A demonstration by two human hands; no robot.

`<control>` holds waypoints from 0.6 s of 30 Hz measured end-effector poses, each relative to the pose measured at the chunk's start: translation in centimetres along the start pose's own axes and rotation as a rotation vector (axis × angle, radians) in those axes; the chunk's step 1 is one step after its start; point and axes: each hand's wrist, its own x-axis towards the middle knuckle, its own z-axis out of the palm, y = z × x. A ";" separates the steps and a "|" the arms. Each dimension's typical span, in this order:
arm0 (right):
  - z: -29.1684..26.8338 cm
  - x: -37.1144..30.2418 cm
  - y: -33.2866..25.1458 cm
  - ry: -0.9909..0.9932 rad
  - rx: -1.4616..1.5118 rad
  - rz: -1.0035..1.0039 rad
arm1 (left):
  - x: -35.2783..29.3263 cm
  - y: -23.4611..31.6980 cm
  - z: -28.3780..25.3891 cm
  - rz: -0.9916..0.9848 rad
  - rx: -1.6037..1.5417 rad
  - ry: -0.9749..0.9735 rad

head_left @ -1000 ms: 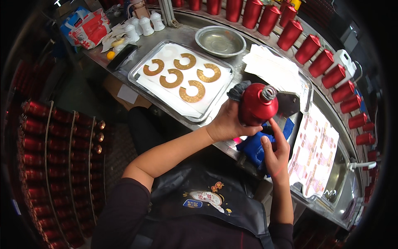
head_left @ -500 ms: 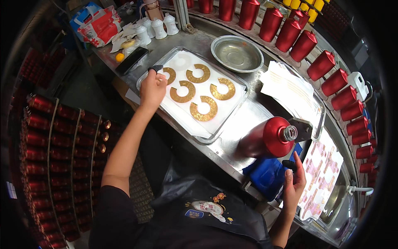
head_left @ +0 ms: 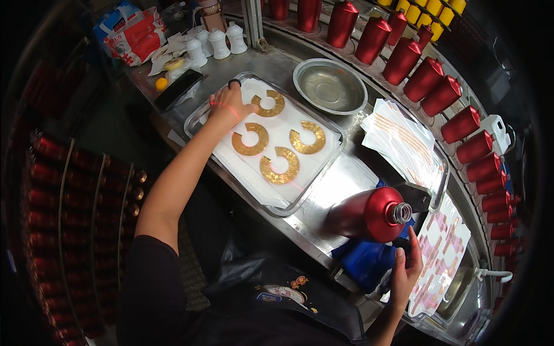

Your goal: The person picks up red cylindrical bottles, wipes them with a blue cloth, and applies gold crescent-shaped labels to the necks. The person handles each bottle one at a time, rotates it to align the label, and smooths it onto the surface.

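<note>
My left hand (head_left: 226,105) rests over the far left part of a metal tray (head_left: 300,203), thumb stretched to the right and a black cover on one fingertip. Under it lies a white sheet with several gold C-shaped pieces (head_left: 251,139); whatever is directly beneath the hand is hidden. A glossy red bottle (head_left: 363,216) with a clear threaded neck leans on its side over blue cloth (head_left: 369,262). Just below its neck, my right hand (head_left: 407,268) is open, thumb and index finger apart, with a black fingertip cover partly showing.
Behind the tray stands a metal basin (head_left: 330,86) of liquid. White striped sheets (head_left: 398,135) and a pink-patterned sheet (head_left: 441,248) lie at right. Red bottles (head_left: 424,79) line the curved rack beyond. A phone (head_left: 179,89) and white pots (head_left: 219,45) sit far left.
My left hand has moved further over the tray, covering the left-hand gold piece. My right hand stays near the bottle. The whole view has shifted slightly.
</note>
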 end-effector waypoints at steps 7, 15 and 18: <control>-0.1 0.6 -0.7 -0.054 0.075 0.077 | 2.0 0.3 0.4 -0.094 0.007 -0.009; -0.3 0.5 -0.4 -0.028 0.060 0.025 | 6.3 -1.9 1.8 -0.132 -0.152 0.159; -0.5 0.1 -0.6 0.000 0.051 -0.002 | 6.4 -2.1 1.7 -0.106 -0.055 0.171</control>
